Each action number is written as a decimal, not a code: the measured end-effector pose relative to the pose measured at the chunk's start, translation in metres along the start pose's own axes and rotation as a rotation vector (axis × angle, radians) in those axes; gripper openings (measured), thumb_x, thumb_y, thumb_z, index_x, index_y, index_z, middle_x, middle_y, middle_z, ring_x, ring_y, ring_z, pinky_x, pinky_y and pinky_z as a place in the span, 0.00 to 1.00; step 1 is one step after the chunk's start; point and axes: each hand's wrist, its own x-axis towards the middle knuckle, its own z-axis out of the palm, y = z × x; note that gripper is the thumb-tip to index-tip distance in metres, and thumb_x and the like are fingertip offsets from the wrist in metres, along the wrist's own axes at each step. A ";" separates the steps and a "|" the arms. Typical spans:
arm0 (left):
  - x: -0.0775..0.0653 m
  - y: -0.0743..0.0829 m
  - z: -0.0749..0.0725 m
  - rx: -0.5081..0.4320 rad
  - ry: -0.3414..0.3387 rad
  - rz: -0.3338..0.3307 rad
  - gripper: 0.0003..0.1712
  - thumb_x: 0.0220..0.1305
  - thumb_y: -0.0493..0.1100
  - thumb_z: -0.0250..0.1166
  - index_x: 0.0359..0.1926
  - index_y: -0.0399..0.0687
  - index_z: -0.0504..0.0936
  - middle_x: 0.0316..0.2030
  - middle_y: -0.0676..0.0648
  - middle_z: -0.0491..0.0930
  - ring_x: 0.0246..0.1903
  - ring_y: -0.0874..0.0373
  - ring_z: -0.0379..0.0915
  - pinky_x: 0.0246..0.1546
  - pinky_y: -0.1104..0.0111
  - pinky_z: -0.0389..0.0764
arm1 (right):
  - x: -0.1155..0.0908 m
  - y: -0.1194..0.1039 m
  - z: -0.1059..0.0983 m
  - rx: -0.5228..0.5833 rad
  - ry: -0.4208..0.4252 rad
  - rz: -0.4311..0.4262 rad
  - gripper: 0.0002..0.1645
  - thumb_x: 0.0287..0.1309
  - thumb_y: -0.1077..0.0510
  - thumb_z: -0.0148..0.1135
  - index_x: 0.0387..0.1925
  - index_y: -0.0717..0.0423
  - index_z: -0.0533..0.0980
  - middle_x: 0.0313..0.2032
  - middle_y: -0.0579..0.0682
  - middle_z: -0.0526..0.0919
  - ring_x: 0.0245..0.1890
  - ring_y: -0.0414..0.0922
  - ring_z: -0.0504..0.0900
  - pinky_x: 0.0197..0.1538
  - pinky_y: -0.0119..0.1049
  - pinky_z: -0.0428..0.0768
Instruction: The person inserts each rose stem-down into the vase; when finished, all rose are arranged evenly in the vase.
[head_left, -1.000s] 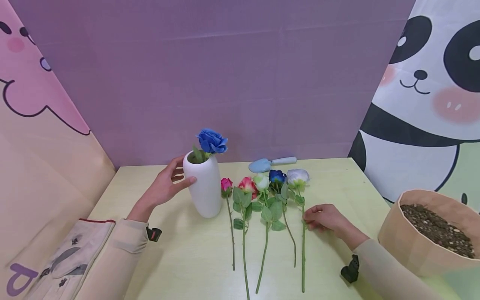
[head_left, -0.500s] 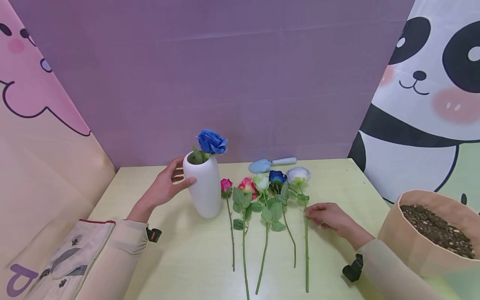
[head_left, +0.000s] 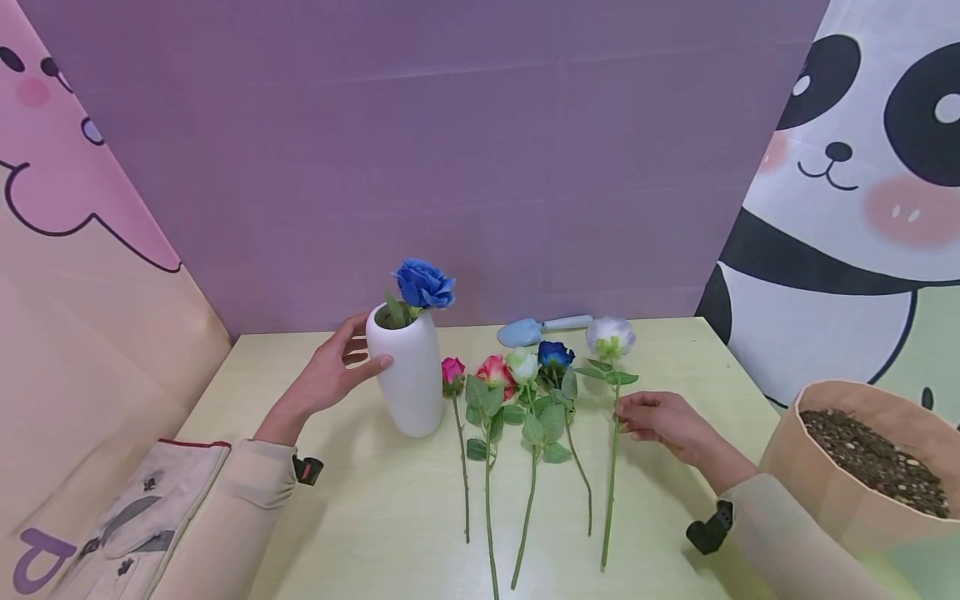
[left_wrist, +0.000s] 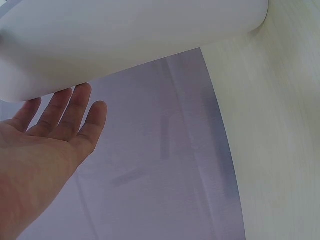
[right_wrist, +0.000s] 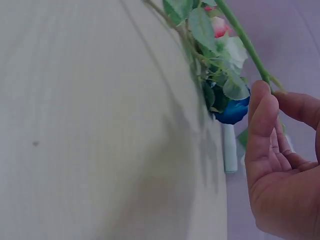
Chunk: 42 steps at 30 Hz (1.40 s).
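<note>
A white vase (head_left: 408,375) stands at the left of the table with a blue rose (head_left: 423,283) in its mouth. My left hand (head_left: 330,371) holds the vase's upper left side, thumb in front and fingers touching behind. The stem of a pale lilac-white flower (head_left: 611,337) is pinched between thumb and fingers of my right hand (head_left: 663,425), its bloom raised. To the left of that stem lie a magenta rose (head_left: 452,369), a pink-red rose (head_left: 495,372), a greenish-white rose (head_left: 522,364) and a dark blue rose (head_left: 555,354), side by side with stems toward me.
Near the table's back edge lies a light blue trowel (head_left: 521,332). A tan fabric pot (head_left: 817,467) of soil stands at the right. Folded printed cloth (head_left: 142,508) lies at the left. A purple backdrop (head_left: 465,167) hangs behind the table.
The pale flower has come up from the tabletop in my right hand, its bloom shifting right and away from the dark blue rose. The left hand and vase stay put.
</note>
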 end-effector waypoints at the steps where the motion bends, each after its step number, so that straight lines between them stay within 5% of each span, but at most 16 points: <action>1: 0.000 0.000 0.000 0.000 0.000 -0.001 0.47 0.65 0.58 0.67 0.77 0.56 0.53 0.71 0.42 0.63 0.67 0.40 0.68 0.69 0.46 0.71 | 0.000 -0.002 0.000 0.010 0.005 -0.003 0.30 0.70 0.54 0.59 0.61 0.74 0.67 0.40 0.43 0.84 0.38 0.36 0.85 0.41 0.29 0.85; 17: 0.001 -0.002 0.001 -0.002 -0.001 -0.006 0.47 0.64 0.59 0.67 0.77 0.57 0.54 0.71 0.43 0.64 0.67 0.41 0.68 0.69 0.46 0.70 | -0.001 -0.029 0.007 0.078 0.050 -0.085 0.30 0.71 0.54 0.57 0.63 0.72 0.64 0.42 0.37 0.83 0.38 0.34 0.86 0.41 0.27 0.85; 32: 0.002 -0.002 0.001 0.002 0.000 -0.010 0.48 0.64 0.60 0.67 0.77 0.58 0.53 0.72 0.43 0.63 0.68 0.40 0.67 0.69 0.45 0.70 | 0.003 -0.059 0.025 0.284 0.111 -0.171 0.13 0.70 0.55 0.60 0.49 0.57 0.72 0.35 0.38 0.85 0.35 0.34 0.87 0.42 0.27 0.86; 42: 0.003 -0.003 0.001 -0.005 0.001 -0.012 0.48 0.64 0.60 0.68 0.77 0.57 0.53 0.72 0.42 0.63 0.68 0.40 0.67 0.69 0.45 0.69 | 0.001 -0.089 0.041 0.456 0.157 -0.253 0.10 0.68 0.56 0.62 0.45 0.56 0.72 0.36 0.40 0.87 0.36 0.34 0.88 0.42 0.25 0.86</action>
